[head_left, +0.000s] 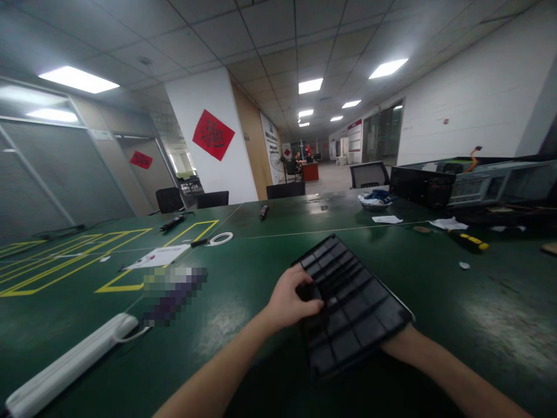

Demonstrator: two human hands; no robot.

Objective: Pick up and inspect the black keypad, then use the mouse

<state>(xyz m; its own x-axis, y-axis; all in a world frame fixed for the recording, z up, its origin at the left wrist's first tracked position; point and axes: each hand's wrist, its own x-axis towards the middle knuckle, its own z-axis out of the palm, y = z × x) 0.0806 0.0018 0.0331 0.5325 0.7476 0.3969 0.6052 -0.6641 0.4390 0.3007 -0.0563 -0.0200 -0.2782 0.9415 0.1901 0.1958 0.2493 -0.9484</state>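
The black grid tray (pixel 352 307), lifted off the worktop (pixel 456 302), is clasped by the curled left hand (pixel 289 302). The right hand's state is hidden beneath it.

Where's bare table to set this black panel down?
Bare table right of the black panel, short of the yellow tool; also just left of the left hand. Crowded far right: papers, open chassis.

Two bare forearms (pixel 435 366)
Both uncovered to the picture's edge; left hand (pixel 289 302) bare too (right hand is hidden).
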